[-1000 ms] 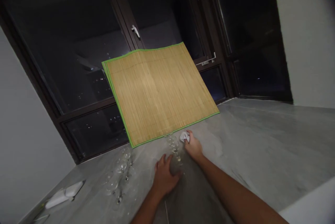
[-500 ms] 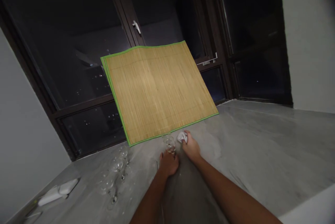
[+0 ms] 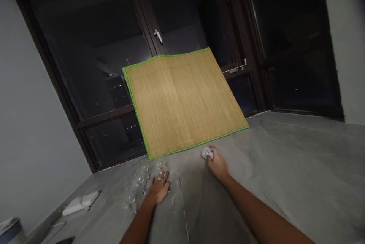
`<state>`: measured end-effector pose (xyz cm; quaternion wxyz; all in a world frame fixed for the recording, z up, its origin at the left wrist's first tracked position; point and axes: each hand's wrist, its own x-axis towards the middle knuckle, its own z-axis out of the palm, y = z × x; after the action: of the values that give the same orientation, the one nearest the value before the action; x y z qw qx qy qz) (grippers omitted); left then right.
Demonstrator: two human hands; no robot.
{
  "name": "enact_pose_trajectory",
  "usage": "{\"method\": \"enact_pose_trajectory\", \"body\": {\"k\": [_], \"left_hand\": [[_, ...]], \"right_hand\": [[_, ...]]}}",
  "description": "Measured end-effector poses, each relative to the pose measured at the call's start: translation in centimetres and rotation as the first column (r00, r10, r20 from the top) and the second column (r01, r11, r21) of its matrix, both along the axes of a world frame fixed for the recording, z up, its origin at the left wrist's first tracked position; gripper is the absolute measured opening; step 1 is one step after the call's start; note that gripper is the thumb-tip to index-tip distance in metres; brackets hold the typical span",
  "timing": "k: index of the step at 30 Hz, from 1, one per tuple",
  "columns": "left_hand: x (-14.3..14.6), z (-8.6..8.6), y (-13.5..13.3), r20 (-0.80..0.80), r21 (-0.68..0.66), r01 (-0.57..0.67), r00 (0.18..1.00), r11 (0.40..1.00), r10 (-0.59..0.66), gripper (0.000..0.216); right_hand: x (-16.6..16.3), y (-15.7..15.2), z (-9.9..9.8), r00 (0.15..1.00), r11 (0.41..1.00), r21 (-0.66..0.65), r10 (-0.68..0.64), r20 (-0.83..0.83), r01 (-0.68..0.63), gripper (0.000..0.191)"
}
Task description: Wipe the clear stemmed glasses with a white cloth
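My left hand is closed around the lower part of a clear stemmed glass, whose bowl shows just beyond my fingers. Close by on its left stand several similar clear glasses in a slanting row on the grey surface. In my right hand a crumpled white cloth or tissue is pinched between thumb and fingers, a little above or on the surface; I cannot tell which. Beyond both hands a bamboo mat with green edging leans against the window.
A dark-framed window with a white handle fills the back. At the left lie a white folded bundle and a can-like container. The grey stone surface stretches to the right.
My left hand has moved left with the glass, from below the mat's middle to beside the other glasses. The right hand keeps the white cloth. The view has shifted slightly.
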<state>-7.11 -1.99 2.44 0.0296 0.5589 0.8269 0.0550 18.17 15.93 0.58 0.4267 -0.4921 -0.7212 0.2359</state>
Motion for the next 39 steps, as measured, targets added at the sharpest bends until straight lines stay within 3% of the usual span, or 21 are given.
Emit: {"method": "enact_pose_trajectory", "body": {"k": [22, 30, 39], "left_hand": [[-1.8, -0.2, -1.0, 0.030, 0.028, 0.001, 1.000, 1.000, -0.002, 0.065], [-2.4, -1.1, -2.0, 0.004, 0.068, 0.038, 0.999, 0.997, -0.038, 0.063], [-1.9, -1.0, -3.5, 0.101, 0.210, 0.014, 0.994, 0.978, -0.035, 0.067]], "right_hand": [[0.0, -0.2, 0.1, 1.000, 1.000, -0.003, 0.012, 0.014, -0.012, 0.048], [-0.1, -0.1, 0.0, 1.000, 1.000, 0.003, 0.008, 0.027, -0.008, 0.048], [-0.1, -0.1, -0.1, 0.999, 1.000, 0.009, 0.005, 0.036, -0.005, 0.048]]}}
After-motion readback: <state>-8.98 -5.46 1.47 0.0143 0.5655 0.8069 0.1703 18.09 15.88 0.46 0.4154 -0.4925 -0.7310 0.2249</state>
